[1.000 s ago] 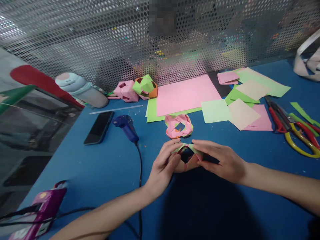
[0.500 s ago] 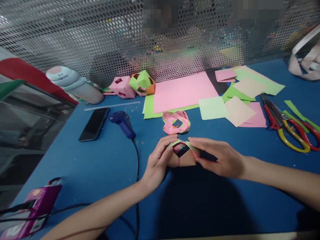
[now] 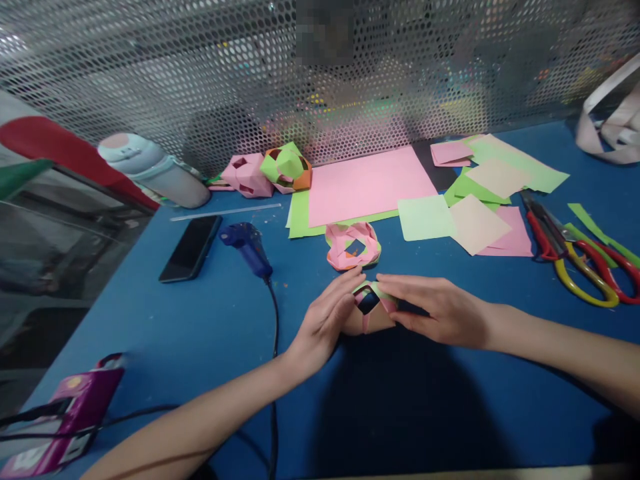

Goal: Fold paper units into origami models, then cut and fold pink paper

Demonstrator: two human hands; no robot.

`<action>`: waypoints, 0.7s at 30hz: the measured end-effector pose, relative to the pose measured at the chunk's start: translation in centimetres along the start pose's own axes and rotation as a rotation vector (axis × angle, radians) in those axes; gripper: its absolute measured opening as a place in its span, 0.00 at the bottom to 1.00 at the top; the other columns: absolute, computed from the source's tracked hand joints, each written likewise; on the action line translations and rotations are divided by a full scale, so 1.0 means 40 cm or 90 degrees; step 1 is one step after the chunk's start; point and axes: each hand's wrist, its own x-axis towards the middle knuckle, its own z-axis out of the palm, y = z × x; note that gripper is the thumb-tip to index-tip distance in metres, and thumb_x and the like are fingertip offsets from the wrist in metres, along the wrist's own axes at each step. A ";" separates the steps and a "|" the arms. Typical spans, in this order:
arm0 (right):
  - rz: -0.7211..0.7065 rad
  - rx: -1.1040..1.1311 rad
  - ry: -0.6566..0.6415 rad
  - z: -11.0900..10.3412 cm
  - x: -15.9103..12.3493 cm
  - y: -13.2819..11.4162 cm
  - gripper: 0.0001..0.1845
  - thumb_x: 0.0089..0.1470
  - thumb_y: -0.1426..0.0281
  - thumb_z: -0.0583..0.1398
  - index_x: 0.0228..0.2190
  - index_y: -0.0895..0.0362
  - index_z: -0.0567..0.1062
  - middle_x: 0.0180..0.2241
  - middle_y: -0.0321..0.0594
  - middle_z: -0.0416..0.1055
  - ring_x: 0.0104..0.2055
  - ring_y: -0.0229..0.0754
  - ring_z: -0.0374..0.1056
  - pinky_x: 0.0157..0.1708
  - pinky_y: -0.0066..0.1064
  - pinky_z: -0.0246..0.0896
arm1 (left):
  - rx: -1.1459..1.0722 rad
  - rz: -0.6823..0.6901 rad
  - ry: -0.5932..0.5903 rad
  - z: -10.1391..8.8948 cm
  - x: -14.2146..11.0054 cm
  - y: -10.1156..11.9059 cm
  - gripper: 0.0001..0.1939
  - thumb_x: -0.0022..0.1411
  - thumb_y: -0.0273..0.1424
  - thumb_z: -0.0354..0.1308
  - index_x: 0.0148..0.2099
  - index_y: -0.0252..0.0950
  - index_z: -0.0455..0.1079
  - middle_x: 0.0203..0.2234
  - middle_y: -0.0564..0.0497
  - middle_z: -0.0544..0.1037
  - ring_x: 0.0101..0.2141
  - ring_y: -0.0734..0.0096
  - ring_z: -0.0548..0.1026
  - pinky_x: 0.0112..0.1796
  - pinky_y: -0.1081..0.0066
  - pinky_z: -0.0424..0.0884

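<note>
Between my two hands sits a folded paper ring [image 3: 379, 319] in peach, pink and pale green, with a dark square opening at its top. My left hand [image 3: 323, 320] presses on its left side, fingers together and thumb along the paper. On the right side, my right hand [image 3: 440, 310] grips it between thumb and fingers. Just beyond them lies a second folded ring [image 3: 367, 247], mostly pink with green and orange edges. Parts of the held ring are hidden behind my fingers.
A blue glue gun [image 3: 247, 250], its cord, and a phone [image 3: 190, 249] lie left. Pink paper sheets [image 3: 373, 183] and folded paper balls [image 3: 247, 175] are behind. Scissors [image 3: 585, 273] and cut squares [image 3: 480, 223] lie right. A perforated metal panel [image 3: 240, 73] borders the back.
My left hand has moved slightly right and squeezed the paper ring, whose top opening looks narrower. My right hand stays nearly in place against it.
</note>
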 end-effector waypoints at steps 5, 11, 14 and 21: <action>0.041 0.033 -0.005 -0.007 0.009 0.013 0.17 0.63 0.69 0.57 0.54 0.56 0.70 0.49 0.45 0.77 0.50 0.43 0.75 0.47 0.34 0.74 | 0.049 -0.003 0.124 0.005 0.003 -0.015 0.11 0.71 0.35 0.52 0.46 0.39 0.74 0.50 0.44 0.77 0.53 0.62 0.74 0.55 0.61 0.69; 0.177 0.042 -0.022 -0.003 0.011 -0.009 0.14 0.61 0.67 0.59 0.48 0.57 0.71 0.39 0.43 0.78 0.34 0.40 0.75 0.33 0.29 0.70 | 0.129 0.154 0.173 0.004 0.030 -0.026 0.09 0.68 0.32 0.56 0.33 0.38 0.69 0.34 0.48 0.74 0.41 0.65 0.76 0.42 0.65 0.72; 0.206 0.043 -0.005 0.002 0.009 -0.021 0.13 0.60 0.68 0.59 0.46 0.58 0.72 0.35 0.40 0.77 0.32 0.39 0.73 0.31 0.29 0.67 | 0.174 0.177 0.164 -0.001 0.042 -0.020 0.10 0.69 0.32 0.53 0.34 0.37 0.69 0.33 0.48 0.75 0.38 0.67 0.75 0.40 0.67 0.72; 0.274 0.030 -0.020 0.007 0.021 -0.037 0.14 0.59 0.69 0.60 0.47 0.56 0.72 0.37 0.38 0.77 0.34 0.39 0.73 0.32 0.29 0.66 | 0.281 0.218 0.108 -0.008 -0.003 0.007 0.14 0.70 0.30 0.52 0.55 0.38 0.69 0.54 0.40 0.70 0.56 0.57 0.68 0.56 0.56 0.66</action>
